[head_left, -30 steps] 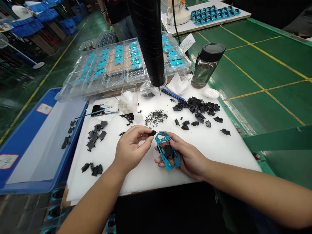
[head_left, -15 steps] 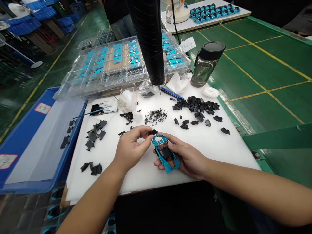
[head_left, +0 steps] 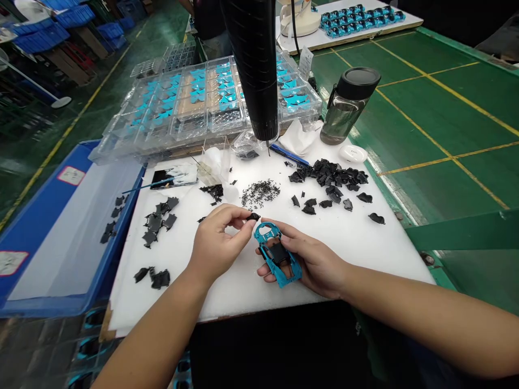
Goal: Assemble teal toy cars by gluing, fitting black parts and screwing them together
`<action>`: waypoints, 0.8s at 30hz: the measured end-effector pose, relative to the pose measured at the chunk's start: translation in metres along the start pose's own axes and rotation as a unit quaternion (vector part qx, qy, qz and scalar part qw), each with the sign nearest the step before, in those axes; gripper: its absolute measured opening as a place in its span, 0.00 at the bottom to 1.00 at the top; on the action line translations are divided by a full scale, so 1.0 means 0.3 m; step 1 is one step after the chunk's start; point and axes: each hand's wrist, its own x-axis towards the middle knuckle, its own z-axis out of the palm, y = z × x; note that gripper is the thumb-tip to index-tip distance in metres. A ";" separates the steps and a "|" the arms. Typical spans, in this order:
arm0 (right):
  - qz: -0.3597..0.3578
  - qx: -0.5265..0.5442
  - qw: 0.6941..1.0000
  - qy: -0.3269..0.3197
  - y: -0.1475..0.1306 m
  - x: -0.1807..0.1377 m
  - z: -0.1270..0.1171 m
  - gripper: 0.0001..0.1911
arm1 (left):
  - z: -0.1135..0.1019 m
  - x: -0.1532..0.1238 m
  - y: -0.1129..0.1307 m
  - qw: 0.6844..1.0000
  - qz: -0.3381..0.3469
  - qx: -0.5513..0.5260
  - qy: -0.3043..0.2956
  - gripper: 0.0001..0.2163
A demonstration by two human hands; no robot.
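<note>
Near edge of white desk pad [head_left: 365, 248]: right hand [head_left: 314, 265], fingers closed around blue car body [head_left: 284, 273]; left hand [head_left: 214, 246], fingers pinching small black part [head_left: 254, 216] at its front end. Beyond, loose screws [head_left: 259, 193] and black parts heap [head_left: 332, 175]; farthest, hanging screwdriver [head_left: 253, 70] before clear trays [head_left: 190, 102].

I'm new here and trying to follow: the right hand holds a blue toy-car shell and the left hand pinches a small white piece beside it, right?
Not quite: the head view shows the small piece pinched in the left hand is black, not white. Otherwise yes: the right hand holds the blue toy-car shell, with the piece beside it.
</note>
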 end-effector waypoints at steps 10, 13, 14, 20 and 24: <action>-0.040 0.022 0.999 -0.016 0.008 0.010 0.005 0.16 | 0.043 -0.016 0.030 0.980 0.182 0.076 0.000 0.07; -0.039 0.014 0.999 -0.019 0.012 0.011 0.002 0.18 | 0.051 -0.018 0.033 0.976 0.191 0.099 0.014 0.06; -0.037 0.011 0.999 -0.019 0.013 0.011 0.002 0.19 | 0.052 -0.019 0.034 0.975 0.194 0.107 0.018 0.05; -0.034 0.006 0.999 -0.005 0.018 0.010 -0.001 0.22 | 0.055 -0.024 0.034 0.972 0.192 0.135 0.024 0.03; -0.030 0.005 1.000 -0.007 0.015 0.009 -0.001 0.21 | 0.047 -0.021 0.035 0.984 0.142 0.111 0.003 0.03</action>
